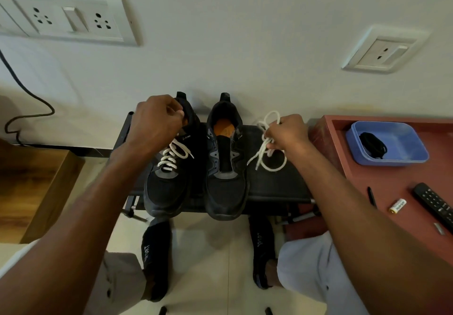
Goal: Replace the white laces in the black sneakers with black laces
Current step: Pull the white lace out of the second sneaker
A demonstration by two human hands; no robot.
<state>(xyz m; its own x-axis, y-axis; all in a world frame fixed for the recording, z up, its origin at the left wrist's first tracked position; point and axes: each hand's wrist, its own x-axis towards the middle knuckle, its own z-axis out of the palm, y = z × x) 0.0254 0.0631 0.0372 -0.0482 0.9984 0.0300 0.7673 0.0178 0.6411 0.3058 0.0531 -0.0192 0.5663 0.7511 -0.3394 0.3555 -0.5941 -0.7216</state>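
Observation:
Two black sneakers stand side by side on a small dark stool, toes toward me. The left sneaker still carries a white lace through its eyelets. The right sneaker has bare eyelets. My left hand is curled over the heel opening of the left sneaker; what its fingers hold is hidden. My right hand grips a loose bundle of white lace that hangs in loops beside the right sneaker. Black laces lie coiled in a blue tray on the right.
A red-brown table at the right holds the blue tray, a black pen, a battery and a remote control. A wooden unit stands at the left. My socked feet rest under the stool. The wall is close behind.

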